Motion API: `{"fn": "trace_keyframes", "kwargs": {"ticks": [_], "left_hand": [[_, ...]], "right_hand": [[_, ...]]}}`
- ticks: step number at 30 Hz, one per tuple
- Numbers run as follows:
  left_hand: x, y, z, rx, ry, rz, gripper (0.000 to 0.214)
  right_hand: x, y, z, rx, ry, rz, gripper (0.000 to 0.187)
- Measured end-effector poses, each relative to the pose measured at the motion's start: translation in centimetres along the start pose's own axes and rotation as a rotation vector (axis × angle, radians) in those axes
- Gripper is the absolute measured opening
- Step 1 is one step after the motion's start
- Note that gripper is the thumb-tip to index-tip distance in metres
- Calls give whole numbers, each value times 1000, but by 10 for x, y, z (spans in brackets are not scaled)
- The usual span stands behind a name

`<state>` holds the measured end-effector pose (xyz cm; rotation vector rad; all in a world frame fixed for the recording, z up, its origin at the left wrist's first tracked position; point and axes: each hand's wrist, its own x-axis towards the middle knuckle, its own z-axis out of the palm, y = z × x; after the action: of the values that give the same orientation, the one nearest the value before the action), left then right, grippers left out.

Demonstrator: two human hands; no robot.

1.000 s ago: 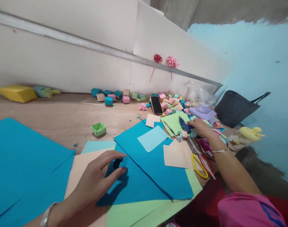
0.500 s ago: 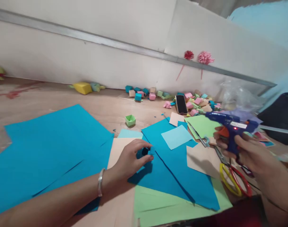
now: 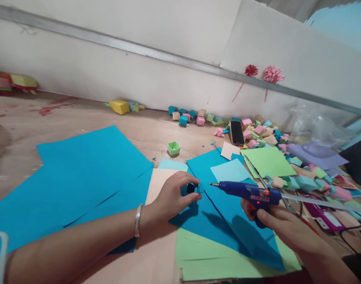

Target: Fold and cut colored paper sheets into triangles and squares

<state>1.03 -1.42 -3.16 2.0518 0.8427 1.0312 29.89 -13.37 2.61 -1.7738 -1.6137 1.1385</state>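
Between the thumb and fingers of my left hand (image 3: 174,195) is a small folded blue paper box (image 3: 200,188), its dark hollow side partly covered by the fingers. My right hand (image 3: 275,225) grips a blue hot glue gun (image 3: 245,191) with an orange trigger and a lit red light. The metal nozzle points left and stands a short way from the box, apart from it. A clear glue stick (image 3: 310,200) sticks out of the gun's back. Beneath both hands lie blue paper sheets (image 3: 227,228).
Large blue paper (image 3: 88,177) covers the left side, with green sheets (image 3: 210,260) at the front. A green paper box (image 3: 173,148), a phone (image 3: 236,132) and a heap of small paper boxes (image 3: 260,130) stand farther back. A pink power strip (image 3: 325,215) with cables lies right.
My right hand has brought the glue gun left and down, near the blue paper box. My left hand keeps its pinch on the box. The view has shifted slightly left.
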Motion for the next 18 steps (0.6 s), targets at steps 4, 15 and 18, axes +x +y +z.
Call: {"fn": "trace_keyframes", "kwargs": {"ticks": [4, 15, 18], "left_hand": [[0, 1, 1, 9, 3, 19, 20], [0, 2, 1, 24, -20, 26, 22], [0, 2, 1, 23, -21, 27, 23]], "right_hand": [[6, 9, -1, 57, -91, 69, 46], [9, -5, 1, -57, -122, 57, 48], [9, -5, 1, -44, -149, 36, 46]]}}
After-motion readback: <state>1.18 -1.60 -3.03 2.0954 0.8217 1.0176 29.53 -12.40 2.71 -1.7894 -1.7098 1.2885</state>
